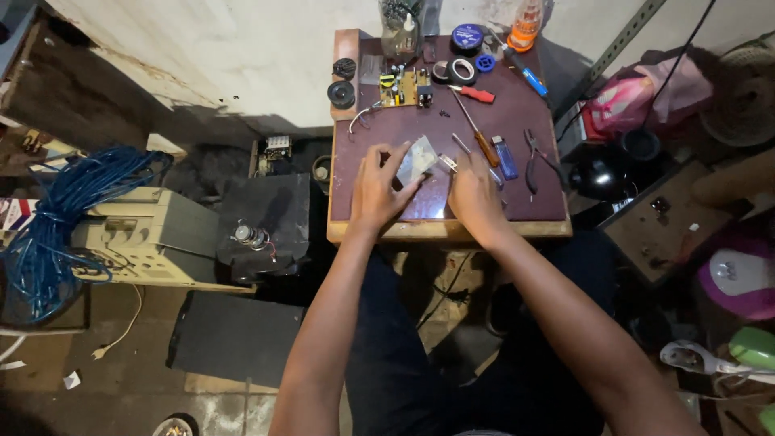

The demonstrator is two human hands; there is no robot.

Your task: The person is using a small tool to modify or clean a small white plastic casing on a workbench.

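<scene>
Both hands, left hand [375, 187] and right hand [472, 194], are pinching what is probably a small clear plastic bag [417, 160]; a loosening grip could be spilling contents across the cluttered surface [363, 202].

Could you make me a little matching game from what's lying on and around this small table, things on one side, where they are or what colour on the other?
Things:
1. lighter
2. pliers
3. circuit board
4. cable coil

Descriptions:
A. blue, bundled on the floor off to the left
B. small and blue, on the table just beyond the right hand
C. dark handles, near the table's right edge
D. green and yellow parts, at the table's far side

Pairs: 1-B, 2-C, 3-D, 4-A
</scene>
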